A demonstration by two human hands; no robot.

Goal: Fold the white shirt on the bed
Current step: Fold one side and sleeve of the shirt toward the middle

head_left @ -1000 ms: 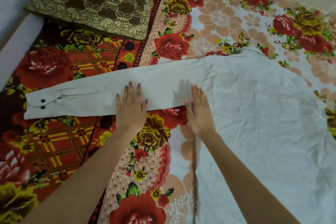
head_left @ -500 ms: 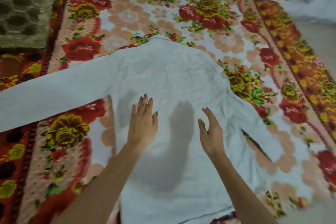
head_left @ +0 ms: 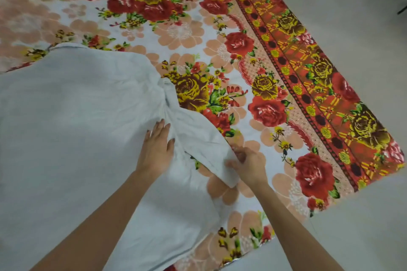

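Note:
The white shirt point(head_left: 72, 121) lies spread flat on the bed, filling the left half of the view. Its right sleeve point(head_left: 198, 136) runs from the shoulder down toward me, creased and bunched. My left hand point(head_left: 156, 149) lies flat with fingers apart on the shirt's body, just left of the sleeve seam. My right hand point(head_left: 247, 164) is closed on the sleeve's lower end, pinching the fabric and holding it slightly off the sheet.
The bed carries a floral sheet point(head_left: 275, 86) with red and yellow roses and an orange patterned border at the right. Pale floor point(head_left: 363, 17) lies beyond the bed's right edge and near corner.
The view has swung right from the left sleeve to the right one. Both hands left the shirt's left side; my left hand now presses by the right seam and my right hand has gripped the right sleeve.

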